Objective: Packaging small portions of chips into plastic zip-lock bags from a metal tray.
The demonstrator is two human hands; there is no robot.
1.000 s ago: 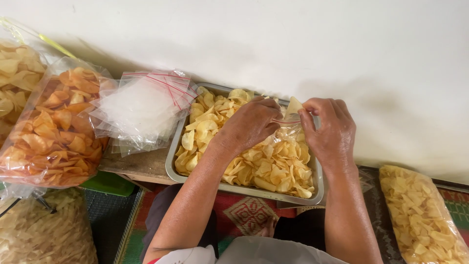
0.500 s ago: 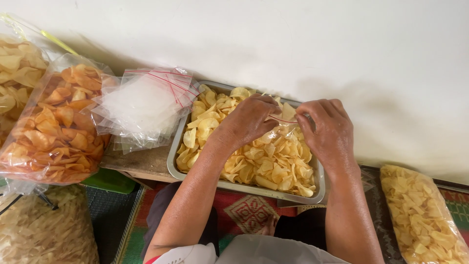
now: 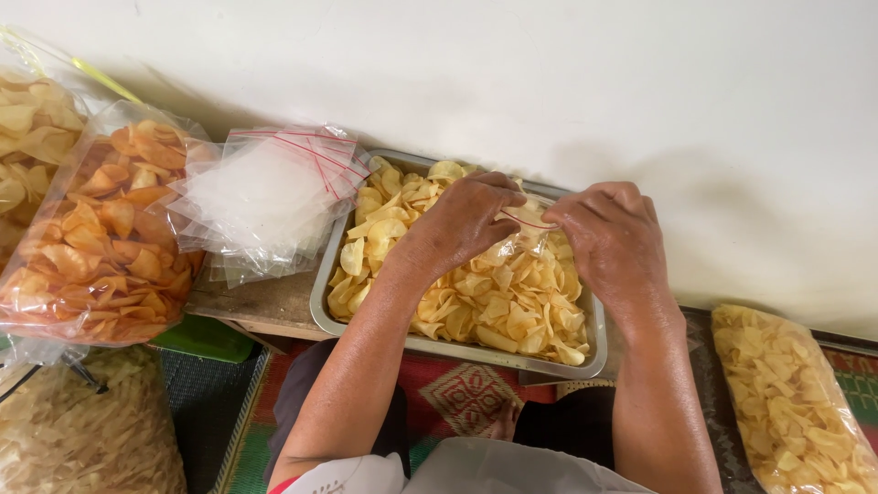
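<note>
A metal tray (image 3: 322,302) full of pale yellow chips (image 3: 498,306) sits in front of me against a white wall. Above the tray, both my hands hold a small clear zip bag (image 3: 529,229) with a red seal line and chips inside. My left hand (image 3: 466,220) pinches the bag's left top edge. My right hand (image 3: 608,233) pinches its right top edge. The bag is mostly hidden between my fingers.
A stack of empty clear zip bags (image 3: 270,206) lies left of the tray. Further left are a big bag of orange chips (image 3: 101,233) and another of pale chips (image 3: 27,137). A filled bag of yellow chips (image 3: 791,402) lies at the right. A patterned mat (image 3: 462,393) is below.
My two hands have stayed over the tray, closing slightly together on the small bag's top edge. Nothing else has moved.
</note>
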